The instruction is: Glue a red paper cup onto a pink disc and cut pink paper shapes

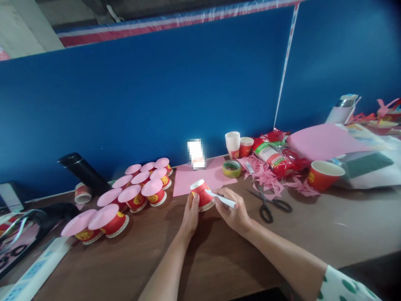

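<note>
My left hand [190, 214] grips a small red paper cup [202, 195] that is turned upside down on the brown table [219, 259]. My right hand [233, 212] holds a white pen-like stick [222, 199] with its tip against the cup's side. The cup stands at the front edge of a pink paper sheet [200, 175]. To the left, several upturned red cups capped with pink paper discs [134, 194] stand in rows.
Black scissors [269, 203] lie right of my hands among pink paper scraps [266, 175]. A tape roll [232, 169], stacked cups [232, 144], a red packet [275, 156], an open red cup [324, 174] and a black flask [83, 170] stand before the blue partition [156, 96].
</note>
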A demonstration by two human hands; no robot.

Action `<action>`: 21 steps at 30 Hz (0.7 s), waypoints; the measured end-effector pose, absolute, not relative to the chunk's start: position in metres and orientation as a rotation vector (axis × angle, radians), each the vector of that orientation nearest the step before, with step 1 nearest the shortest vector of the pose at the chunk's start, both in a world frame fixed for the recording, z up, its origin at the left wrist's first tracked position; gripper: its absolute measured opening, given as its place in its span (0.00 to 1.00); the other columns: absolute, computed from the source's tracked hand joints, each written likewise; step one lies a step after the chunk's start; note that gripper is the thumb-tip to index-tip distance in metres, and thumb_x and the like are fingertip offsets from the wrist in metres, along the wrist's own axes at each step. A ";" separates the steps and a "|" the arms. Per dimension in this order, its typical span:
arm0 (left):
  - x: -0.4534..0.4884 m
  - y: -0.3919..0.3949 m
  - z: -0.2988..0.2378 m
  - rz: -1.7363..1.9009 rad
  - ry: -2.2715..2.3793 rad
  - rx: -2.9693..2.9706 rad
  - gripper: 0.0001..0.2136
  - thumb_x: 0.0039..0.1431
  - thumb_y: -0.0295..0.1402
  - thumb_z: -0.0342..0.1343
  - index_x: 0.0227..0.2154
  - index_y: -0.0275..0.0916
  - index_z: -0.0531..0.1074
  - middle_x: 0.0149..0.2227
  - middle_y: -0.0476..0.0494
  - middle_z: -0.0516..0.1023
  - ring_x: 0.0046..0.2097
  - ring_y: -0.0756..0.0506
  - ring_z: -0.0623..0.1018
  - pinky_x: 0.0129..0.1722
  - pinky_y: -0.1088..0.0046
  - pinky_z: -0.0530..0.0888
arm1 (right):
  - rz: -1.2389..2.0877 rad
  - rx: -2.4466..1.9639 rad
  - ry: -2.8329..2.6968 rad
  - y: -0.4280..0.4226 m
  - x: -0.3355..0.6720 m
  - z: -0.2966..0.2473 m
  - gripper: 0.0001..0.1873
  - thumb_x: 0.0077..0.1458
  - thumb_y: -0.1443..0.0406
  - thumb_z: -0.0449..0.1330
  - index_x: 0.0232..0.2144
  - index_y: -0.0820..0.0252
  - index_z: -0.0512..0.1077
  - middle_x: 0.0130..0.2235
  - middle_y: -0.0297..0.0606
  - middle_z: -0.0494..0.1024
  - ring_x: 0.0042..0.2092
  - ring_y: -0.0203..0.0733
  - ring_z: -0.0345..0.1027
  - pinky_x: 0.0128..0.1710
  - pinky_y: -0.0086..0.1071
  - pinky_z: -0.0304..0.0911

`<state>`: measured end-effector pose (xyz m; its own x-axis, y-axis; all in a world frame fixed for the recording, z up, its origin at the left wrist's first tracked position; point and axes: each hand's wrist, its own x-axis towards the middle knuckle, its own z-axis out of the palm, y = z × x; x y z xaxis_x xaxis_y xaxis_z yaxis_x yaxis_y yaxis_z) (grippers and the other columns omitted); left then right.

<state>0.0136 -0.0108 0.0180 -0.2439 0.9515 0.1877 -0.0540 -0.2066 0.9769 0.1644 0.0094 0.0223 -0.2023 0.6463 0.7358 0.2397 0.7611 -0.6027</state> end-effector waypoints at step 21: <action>0.015 -0.011 0.020 1.461 1.366 1.244 0.15 0.55 0.40 0.46 0.40 0.36 0.68 0.42 0.39 0.73 0.46 0.41 0.70 0.48 0.66 0.65 | 0.398 -0.732 -1.754 0.010 0.164 0.023 0.07 0.54 0.67 0.52 0.36 0.59 0.68 0.32 0.39 0.73 0.35 0.40 0.68 0.37 0.32 0.64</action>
<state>0.0153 -0.0114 0.0201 -0.2304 0.9617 0.1485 0.0835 -0.1326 0.9877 0.1641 0.0104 0.0231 -0.1686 0.6550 0.7366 0.2728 0.7491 -0.6037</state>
